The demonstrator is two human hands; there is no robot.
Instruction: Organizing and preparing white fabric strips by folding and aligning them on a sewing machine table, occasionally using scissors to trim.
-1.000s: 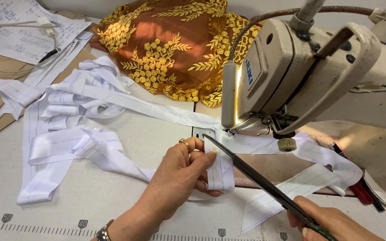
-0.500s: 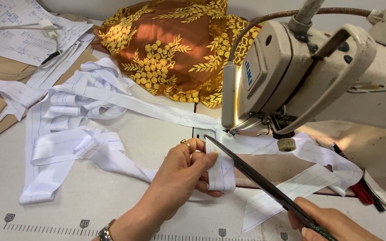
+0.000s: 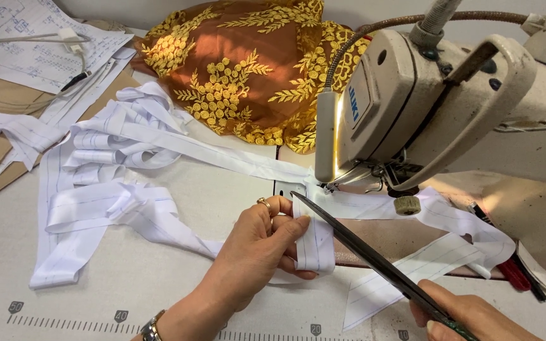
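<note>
we count two hands: our left hand and our right hand. one pair of scissors. one sewing machine with one lamp lit on its side. one heap of orange cloth with gold embroidery. one ring and one wristwatch, both on the left. one white charger cable lying over a stack of printed paper sheets. the white fabric strips are tangled on the surface, so we cannot count them exactly. one printed ruler scale runs along its near edge.
</note>
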